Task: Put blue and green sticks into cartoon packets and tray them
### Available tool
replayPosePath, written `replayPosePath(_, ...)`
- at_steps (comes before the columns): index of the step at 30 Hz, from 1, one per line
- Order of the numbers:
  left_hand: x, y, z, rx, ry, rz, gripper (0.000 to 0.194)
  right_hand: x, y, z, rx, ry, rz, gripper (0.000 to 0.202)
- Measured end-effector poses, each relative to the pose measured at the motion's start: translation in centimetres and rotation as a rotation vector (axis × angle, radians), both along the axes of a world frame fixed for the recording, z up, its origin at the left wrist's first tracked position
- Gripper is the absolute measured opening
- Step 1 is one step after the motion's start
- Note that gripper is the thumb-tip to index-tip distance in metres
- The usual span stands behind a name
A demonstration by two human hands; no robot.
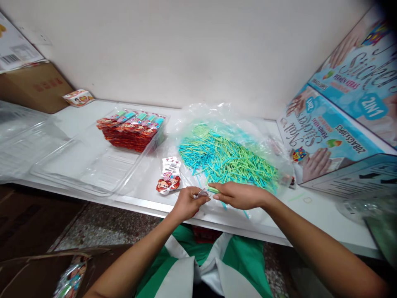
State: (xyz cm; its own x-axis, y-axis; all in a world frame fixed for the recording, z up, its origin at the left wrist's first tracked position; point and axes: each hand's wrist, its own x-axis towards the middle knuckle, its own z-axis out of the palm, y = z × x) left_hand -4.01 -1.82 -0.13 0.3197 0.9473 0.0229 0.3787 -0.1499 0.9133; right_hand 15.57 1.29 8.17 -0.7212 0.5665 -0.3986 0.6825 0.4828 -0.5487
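My left hand (188,203) is closed on a small packet (202,193) near the table's front edge. Just right of it, my right hand (237,195) pinches a few green and blue sticks (212,189), their ends close to the packet. Behind my right hand, a heap of green and blue sticks (223,155) lies on an open clear plastic bag (214,111). Small printed packets (168,182) with a red-haired cartoon figure lie left of the heap. Filled packets (130,130) are stacked in the clear plastic tray (102,191).
Blue printed boxes (335,124) stand at the right. A brown carton (34,85) and a small orange-white box (78,98) are at the back left. More clear plastic trays (21,140) lie far left. An open carton (105,260) is below the white table (149,203).
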Motion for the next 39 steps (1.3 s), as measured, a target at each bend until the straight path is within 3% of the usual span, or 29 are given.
replayPosePath(16,0.0,0.2,0.9,0.063,0.165,-0.065,0.024,-0.4,-0.5,-0.9,0.055,-0.151,0.045,0.064)
replayPosePath(21,0.0,0.1,0.3,-0.068,0.071,-0.051,0.024,-0.3,-0.7,-0.7,0.078,-0.156,0.022,0.064)
replayPosePath(26,-0.1,0.0,-0.5,-0.165,-0.017,-0.061,0.027,0.0,-0.7,-0.7,0.072,-0.161,0.048,0.054)
replayPosePath(29,0.0,-0.2,-0.5,-0.134,-0.012,-0.072,0.025,0.0,-0.8,-0.9,0.079,-0.188,0.071,0.040)
replayPosePath(34,0.0,-0.4,-0.1,-0.038,0.066,-0.104,0.025,-0.1,-0.7,-1.2,0.111,-0.247,0.101,0.033)
replayPosePath(39,0.1,-0.3,-0.5,-0.101,0.069,-0.033,0.025,0.1,-0.5,-1.1,0.095,-0.190,0.089,0.032)
